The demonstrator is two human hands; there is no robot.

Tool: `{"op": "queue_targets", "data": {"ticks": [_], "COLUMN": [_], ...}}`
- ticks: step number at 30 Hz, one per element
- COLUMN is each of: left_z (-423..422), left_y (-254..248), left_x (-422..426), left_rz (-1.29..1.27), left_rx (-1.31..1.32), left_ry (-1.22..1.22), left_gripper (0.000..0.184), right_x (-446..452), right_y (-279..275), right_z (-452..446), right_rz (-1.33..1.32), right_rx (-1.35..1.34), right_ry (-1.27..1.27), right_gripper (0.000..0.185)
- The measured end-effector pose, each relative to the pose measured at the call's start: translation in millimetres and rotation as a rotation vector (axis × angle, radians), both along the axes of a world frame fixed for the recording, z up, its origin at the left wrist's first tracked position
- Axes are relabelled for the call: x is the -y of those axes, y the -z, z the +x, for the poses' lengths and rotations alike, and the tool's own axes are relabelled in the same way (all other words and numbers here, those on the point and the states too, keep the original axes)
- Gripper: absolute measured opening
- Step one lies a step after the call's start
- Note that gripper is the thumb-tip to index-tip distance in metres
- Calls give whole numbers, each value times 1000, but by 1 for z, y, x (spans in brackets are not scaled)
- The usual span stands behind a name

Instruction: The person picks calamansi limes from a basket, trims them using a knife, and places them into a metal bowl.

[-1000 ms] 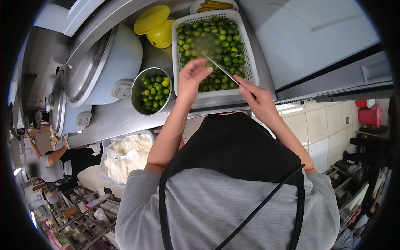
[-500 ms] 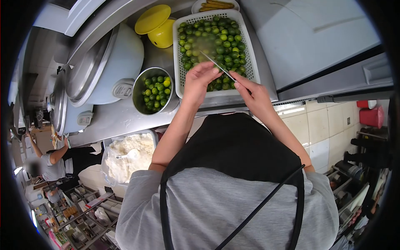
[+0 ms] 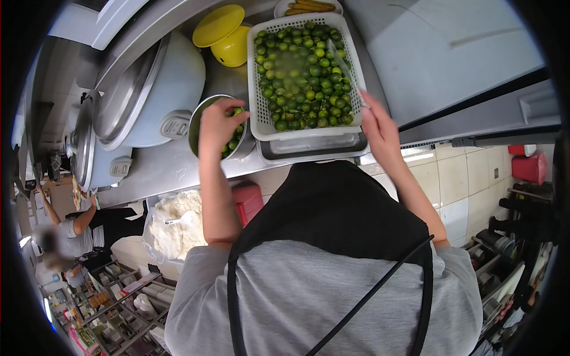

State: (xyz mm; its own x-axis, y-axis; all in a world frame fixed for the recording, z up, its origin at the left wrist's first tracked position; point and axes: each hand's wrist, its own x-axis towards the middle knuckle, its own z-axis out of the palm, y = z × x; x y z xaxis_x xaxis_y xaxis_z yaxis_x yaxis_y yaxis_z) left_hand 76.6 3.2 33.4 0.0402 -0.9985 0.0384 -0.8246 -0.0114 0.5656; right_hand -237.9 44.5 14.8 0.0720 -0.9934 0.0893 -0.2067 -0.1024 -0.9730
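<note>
My left hand (image 3: 221,123) is over the round metal pot (image 3: 195,135), its fingers bent above the green limes (image 3: 230,144) inside; whether it holds a lime is too small to tell. A knife (image 3: 339,59) is held in my right hand (image 3: 380,126) at the right rim of the white perforated basket (image 3: 256,121). Its blade points up and away over the many small green limes (image 3: 309,83) filling the basket. The basket rests on a metal tray (image 3: 314,146).
Left of the pot stand large lidded cookers (image 3: 172,89). Behind are a yellow container (image 3: 228,47) and a plate of long brown pieces (image 3: 309,7). Below the counter edge sit a tub of white stuff (image 3: 178,222) and a red container (image 3: 248,202). Another person (image 3: 77,231) stands far left.
My left hand has moved left from the basket to the pot. My right hand has shifted right with the knife, whose blade now points more upright.
</note>
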Motion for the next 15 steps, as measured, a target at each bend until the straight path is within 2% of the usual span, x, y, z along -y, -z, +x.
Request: {"op": "queue_targets", "data": {"ticks": [3,5,7,9,11,13,14,15], "left_z": [-54,-92,-129,-156,-164,-164,-159,-149], "left_y": [13,47,68,85,94,87,87,85], "left_x": [16,31,36,41,46,47,49,50], "left_rz": [35,111,-113,-253,-215,-217,-147,35], "left_rx": [-74,-141,-29,-47,18,-73,-328,-684], "left_ry": [189,247,433,581,612,484,414,324], "left_gripper": [27,24,23,23,26,28,28,28], "right_x": [8,10,10,10,7,2,-1,-3], "right_y": [22,22,15,8,2,-2,-2,-2], "right_z": [-10,-14,-15,-15,-13,-12,-13,-14], "right_rz": [94,154,113,104,111,75,77,65], "right_rx": [-85,-109,-129,-151,-166,-167,-165,-137], "right_ry": [-12,-28,-17,-15,-12,22,28,39], "right_gripper": [34,33,33,33,33,33,33,33]}}
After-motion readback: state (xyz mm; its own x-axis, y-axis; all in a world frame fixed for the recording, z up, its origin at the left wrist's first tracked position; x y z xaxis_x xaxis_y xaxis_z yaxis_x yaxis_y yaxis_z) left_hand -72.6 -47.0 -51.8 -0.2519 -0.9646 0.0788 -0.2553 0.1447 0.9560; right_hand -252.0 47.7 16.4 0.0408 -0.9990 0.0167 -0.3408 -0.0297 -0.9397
